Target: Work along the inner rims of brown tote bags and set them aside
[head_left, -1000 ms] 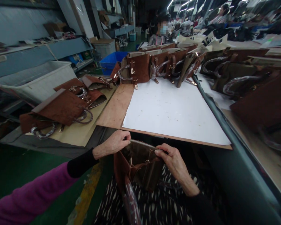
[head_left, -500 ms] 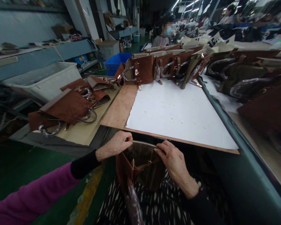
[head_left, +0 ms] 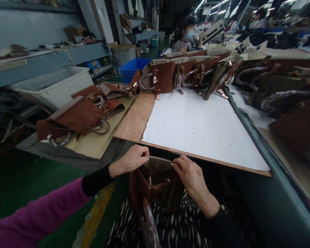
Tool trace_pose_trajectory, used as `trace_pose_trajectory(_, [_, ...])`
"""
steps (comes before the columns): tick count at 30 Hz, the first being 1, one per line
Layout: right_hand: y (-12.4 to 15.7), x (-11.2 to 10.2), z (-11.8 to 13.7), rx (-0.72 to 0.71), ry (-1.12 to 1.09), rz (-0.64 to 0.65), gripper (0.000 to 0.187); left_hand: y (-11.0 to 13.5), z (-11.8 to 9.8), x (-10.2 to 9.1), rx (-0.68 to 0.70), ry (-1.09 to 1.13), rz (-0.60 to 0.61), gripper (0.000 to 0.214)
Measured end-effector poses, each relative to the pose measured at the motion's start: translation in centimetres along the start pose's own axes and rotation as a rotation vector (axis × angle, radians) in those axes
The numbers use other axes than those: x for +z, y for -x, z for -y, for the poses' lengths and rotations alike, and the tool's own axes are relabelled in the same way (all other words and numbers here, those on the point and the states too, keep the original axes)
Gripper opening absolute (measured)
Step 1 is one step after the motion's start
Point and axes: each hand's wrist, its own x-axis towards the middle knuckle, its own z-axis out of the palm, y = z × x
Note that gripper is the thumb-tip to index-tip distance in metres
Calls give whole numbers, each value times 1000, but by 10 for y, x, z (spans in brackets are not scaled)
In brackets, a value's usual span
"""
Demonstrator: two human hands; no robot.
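A brown handbag (head_left: 138,187) rests upright on my lap, over a black-and-white patterned garment. Its dark olive lining (head_left: 158,168) shows inside the opening. My left hand (head_left: 131,159) pinches the left end of the bag's top edge, and my right hand (head_left: 190,174) grips the same edge farther right. Between the two hands the rim runs nearly straight. A plastic-wrapped handle (head_left: 150,220) hangs on the side nearest me. Part of the bag's right side is hidden behind my right hand.
Ahead lies a board covered with white paper (head_left: 196,120), with brown handbags (head_left: 166,77) standing along its back. More handbags (head_left: 77,115) lie at left near a white bin (head_left: 54,82). A blue crate (head_left: 134,67) and a masked person (head_left: 182,45) are beyond; dark bags (head_left: 281,82) stand right.
The surroundings have shifted slightly rightward in view. Both hands keep their hold on the bag's top edge, with almost no movement. The person in the background now holds up a pale striped piece.
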Motion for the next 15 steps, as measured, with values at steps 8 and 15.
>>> trace_pose_trajectory(8, [-6, -3, 5, -75, 227, -5, 23, 1, -2, -1, 1, 6, -10, 11])
trace_pose_trajectory(15, [-16, 4, 21, -127, 253, 37, 19, 0, -7, 1, 17, -3, -19, 10])
